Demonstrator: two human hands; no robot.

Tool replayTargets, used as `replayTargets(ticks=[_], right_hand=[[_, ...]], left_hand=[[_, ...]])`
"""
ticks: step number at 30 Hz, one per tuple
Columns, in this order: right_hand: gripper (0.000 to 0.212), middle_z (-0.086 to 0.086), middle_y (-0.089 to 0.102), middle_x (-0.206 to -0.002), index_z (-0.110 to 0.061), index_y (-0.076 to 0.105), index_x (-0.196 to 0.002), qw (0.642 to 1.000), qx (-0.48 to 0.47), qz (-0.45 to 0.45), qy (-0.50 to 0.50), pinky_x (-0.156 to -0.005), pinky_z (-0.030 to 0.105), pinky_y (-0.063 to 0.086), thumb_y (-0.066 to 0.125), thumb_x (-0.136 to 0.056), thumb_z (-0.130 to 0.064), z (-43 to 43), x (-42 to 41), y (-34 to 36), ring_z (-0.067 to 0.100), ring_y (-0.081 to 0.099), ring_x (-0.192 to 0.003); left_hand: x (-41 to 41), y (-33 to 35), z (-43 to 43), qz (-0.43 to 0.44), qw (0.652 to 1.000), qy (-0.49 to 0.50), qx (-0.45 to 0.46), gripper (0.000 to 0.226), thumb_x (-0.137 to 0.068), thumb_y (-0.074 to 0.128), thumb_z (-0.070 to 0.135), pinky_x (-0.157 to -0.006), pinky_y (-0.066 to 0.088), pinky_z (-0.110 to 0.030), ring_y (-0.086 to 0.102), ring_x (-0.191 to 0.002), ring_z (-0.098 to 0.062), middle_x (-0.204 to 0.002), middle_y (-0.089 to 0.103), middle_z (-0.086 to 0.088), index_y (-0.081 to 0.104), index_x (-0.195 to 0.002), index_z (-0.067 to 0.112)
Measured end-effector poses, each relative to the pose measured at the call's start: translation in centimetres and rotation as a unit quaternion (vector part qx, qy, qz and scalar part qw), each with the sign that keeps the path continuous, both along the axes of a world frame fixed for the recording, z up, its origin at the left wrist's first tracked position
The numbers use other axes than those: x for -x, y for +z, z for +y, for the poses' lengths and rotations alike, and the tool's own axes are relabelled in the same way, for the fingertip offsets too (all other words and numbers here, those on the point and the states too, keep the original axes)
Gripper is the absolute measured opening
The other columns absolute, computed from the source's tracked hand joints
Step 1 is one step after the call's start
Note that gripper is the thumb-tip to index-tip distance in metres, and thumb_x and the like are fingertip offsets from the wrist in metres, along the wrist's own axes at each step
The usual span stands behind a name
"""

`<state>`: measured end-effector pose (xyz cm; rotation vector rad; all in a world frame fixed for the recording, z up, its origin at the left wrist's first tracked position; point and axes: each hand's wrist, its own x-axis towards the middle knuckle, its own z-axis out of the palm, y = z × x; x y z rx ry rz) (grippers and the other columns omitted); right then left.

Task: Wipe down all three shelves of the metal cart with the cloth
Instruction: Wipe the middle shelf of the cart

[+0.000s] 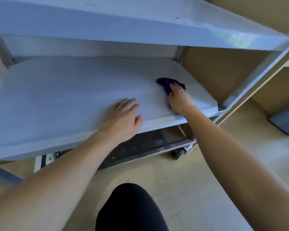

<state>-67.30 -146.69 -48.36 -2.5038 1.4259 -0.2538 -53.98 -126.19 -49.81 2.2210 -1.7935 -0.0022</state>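
**Now at the middle shelf, cloth under the right hand**

Seen from the head camera, the cart point(257, 70) fills the upper frame, its three metal shelves stacked one over another. The top shelf point(107, 25) runs across the top of the view. Below it lies the middle shelf point(65, 90), pale and brushed, where both hands are.

The purple cloth point(163, 82) sits bunched on the right part of the middle shelf, near its right edge. The right hand point(179, 99) rests on top of it, fingers close together and nearly straight, pressing it onto the metal; the thumb is hidden. Cloth pokes out ahead of the fingertips and to their left.

The left hand point(122, 117) lies flat on the same shelf near the front edge, well apart from the cloth, fingers straight and slightly spread, holding nothing.

Under the front edge the bottom shelf point(140, 145) shows, dark, with droplets on it. A caster point(179, 154) stands at its right corner on the tiled floor point(190, 180). A knee point(132, 209) in dark fabric fills the bottom centre.
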Motion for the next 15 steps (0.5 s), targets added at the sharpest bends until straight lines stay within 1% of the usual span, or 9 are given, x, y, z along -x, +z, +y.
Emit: replayTargets(ticks=[3, 6, 9, 11, 15], right_hand=[[0.052, 0.002, 0.022, -0.159, -0.020, 0.024, -0.151, 1.000, -0.001, 0.001, -0.027, -0.112, 0.047, 0.032, 0.029, -0.099, -0.019, -3.1, 1.5, -0.3, 0.028, 0.029, -0.142], [0.051, 0.008, 0.033, -0.153, -0.017, 0.033, -0.145, 0.999, 0.001, 0.005, -0.043, -0.109, 0.048, 0.034, 0.027, -0.095, -0.017, -6.8, 2.5, -0.5, 0.031, 0.035, -0.136], [0.058, 0.006, 0.034, -0.152, -0.021, 0.039, -0.141, 0.999, 0.017, 0.016, -0.050, -0.115, 0.043, 0.026, 0.023, -0.085, -0.025, -10.1, 2.6, -0.7, 0.027, 0.029, -0.140], [0.055, 0.003, 0.031, -0.154, -0.027, 0.035, -0.144, 0.999, 0.030, 0.030, -0.033, -0.119, 0.040, 0.018, 0.023, -0.090, -0.023, -11.4, 1.9, -0.7, 0.026, 0.023, -0.143], [0.052, 0.009, 0.021, -0.157, -0.016, 0.025, -0.149, 0.996, 0.039, 0.072, -0.020, -0.119, 0.043, 0.011, 0.022, -0.098, -0.022, -12.8, -1.5, -0.4, 0.028, 0.015, -0.146]], left_hand=[[-0.2, -0.6, -0.8, -0.006, 1.000, -0.004, -0.015, 0.052, -0.100, 0.026, 0.040, -0.118, 0.010, -0.034, 0.013, -0.147, -0.018, -0.160, 0.018, 0.003, 0.030, -0.149, 0.021], [-0.5, -0.8, -0.8, -0.006, 1.000, -0.008, -0.018, 0.061, -0.094, 0.016, 0.045, -0.118, 0.010, -0.034, 0.015, -0.147, -0.017, -0.160, 0.017, 0.005, 0.028, -0.150, 0.024], [-0.6, -0.9, -1.0, -0.014, 1.000, -0.002, -0.019, 0.064, -0.090, 0.015, 0.046, -0.118, 0.010, -0.033, 0.015, -0.147, -0.016, -0.159, 0.017, 0.007, 0.028, -0.150, 0.025], [-0.6, -1.0, -1.1, -0.013, 1.000, 0.002, -0.017, 0.065, -0.089, 0.014, 0.045, -0.118, 0.010, -0.033, 0.015, -0.147, -0.016, -0.159, 0.018, 0.007, 0.029, -0.149, 0.026], [-0.4, -1.1, -1.2, -0.009, 1.000, 0.001, -0.011, 0.074, -0.083, 0.002, 0.047, -0.119, 0.011, -0.033, 0.015, -0.147, -0.016, -0.159, 0.019, 0.008, 0.029, -0.149, 0.026]])
